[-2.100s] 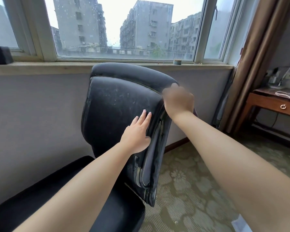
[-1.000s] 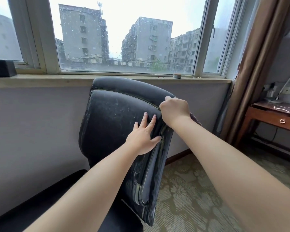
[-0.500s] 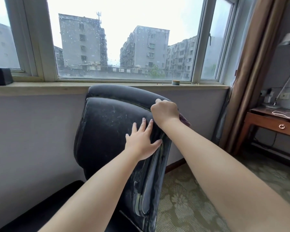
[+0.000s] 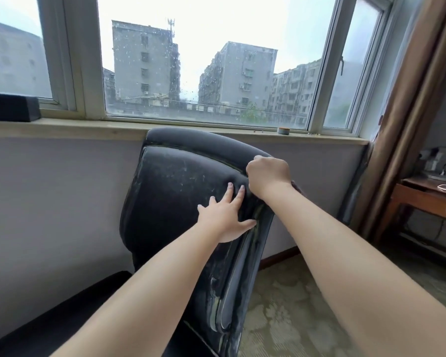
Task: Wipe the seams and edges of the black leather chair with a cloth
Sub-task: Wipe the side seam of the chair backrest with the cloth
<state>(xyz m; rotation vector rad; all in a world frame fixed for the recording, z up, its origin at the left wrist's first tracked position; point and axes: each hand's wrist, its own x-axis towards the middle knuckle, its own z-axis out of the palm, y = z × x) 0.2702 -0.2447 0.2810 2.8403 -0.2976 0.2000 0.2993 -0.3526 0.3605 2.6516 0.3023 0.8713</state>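
Note:
The black leather chair (image 4: 180, 191) stands below the window, its worn, scuffed backrest turned toward me and its seat at the lower left. My left hand (image 4: 225, 215) lies flat with straight fingers against the backrest's right side, beside the edge seam. My right hand (image 4: 268, 173) is curled into a fist at the upper right corner seam, gripping a dark cloth (image 4: 297, 186). Only a small corner of the cloth shows behind my wrist; the rest is hidden inside the fist.
A grey wall and window sill (image 4: 62, 127) run behind the chair, with a dark box (image 4: 11, 108) at its left and a small round object (image 4: 283, 130) at its right. A brown curtain (image 4: 407, 112) and a wooden desk (image 4: 428, 199) stand right. Patterned carpet (image 4: 294, 318) covers the floor.
My right hand with the cloth has slid along the upper right seam toward the top. My left hand stays pressed on the backrest. The view has tilted upward.

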